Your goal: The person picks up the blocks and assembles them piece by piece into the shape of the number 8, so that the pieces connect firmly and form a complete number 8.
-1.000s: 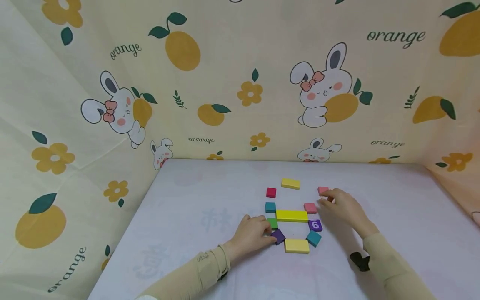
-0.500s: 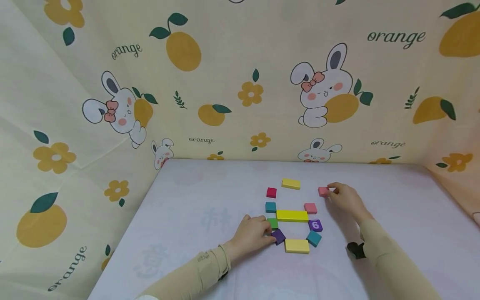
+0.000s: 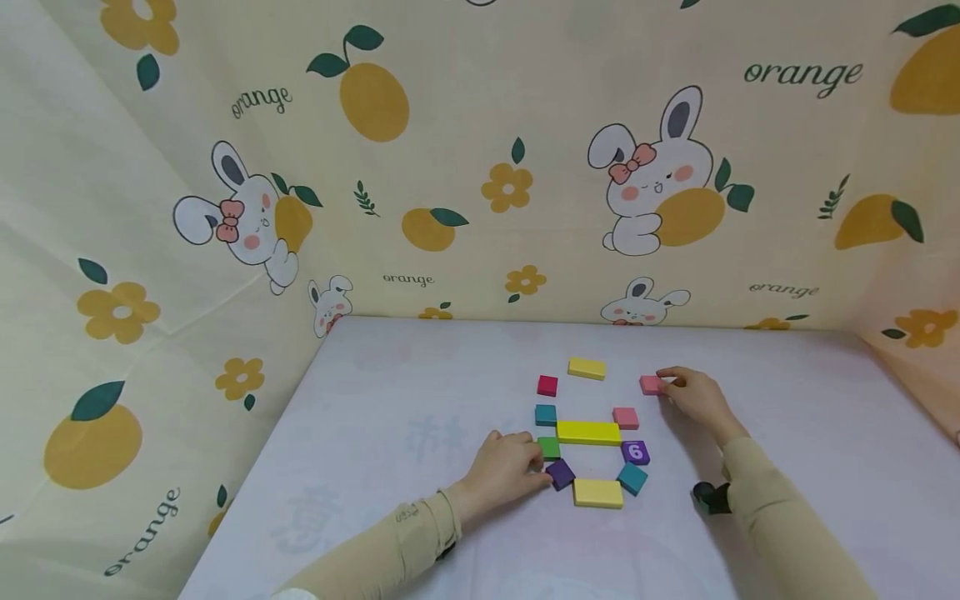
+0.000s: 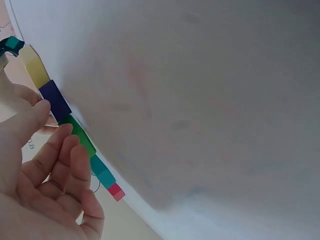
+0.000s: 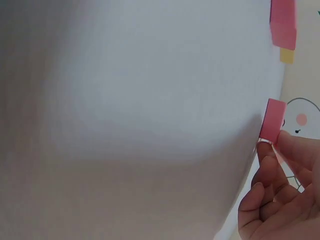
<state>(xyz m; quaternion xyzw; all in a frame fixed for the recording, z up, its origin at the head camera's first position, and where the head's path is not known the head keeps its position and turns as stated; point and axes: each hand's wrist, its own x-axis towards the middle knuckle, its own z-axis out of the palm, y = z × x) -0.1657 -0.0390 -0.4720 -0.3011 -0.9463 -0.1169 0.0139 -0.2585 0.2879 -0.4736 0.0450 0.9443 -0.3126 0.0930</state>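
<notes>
My left hand [image 3: 504, 473] rests on the table at the left of the block outline. In the left wrist view its thumb touches the purple block [image 4: 56, 101], and its forefinger meets the green block [image 4: 80, 136]; the other fingers are loosely bent. My right hand [image 3: 699, 403] pinches one end of a pink block [image 3: 650, 385] between thumb and finger, at the outline's upper right. That block [image 5: 273, 120] appears in the right wrist view too, apart from its neighbours. A second pink block [image 3: 626, 418] lies nearer me, by the right end of the long yellow block [image 3: 588, 432].
A yellow block [image 3: 587, 368] lies at the back, a red block [image 3: 547, 385] to its left. Teal [image 3: 546, 415] sits above green. On the near side are a purple block marked 6 [image 3: 635, 452], a tilted teal block [image 3: 632, 478] and a pale yellow block [image 3: 597, 493].
My right hand has shifted slightly back and rightward, uncovering more of the pink block, which stays about where it was. My left hand keeps its place. The head view has turned slightly.
</notes>
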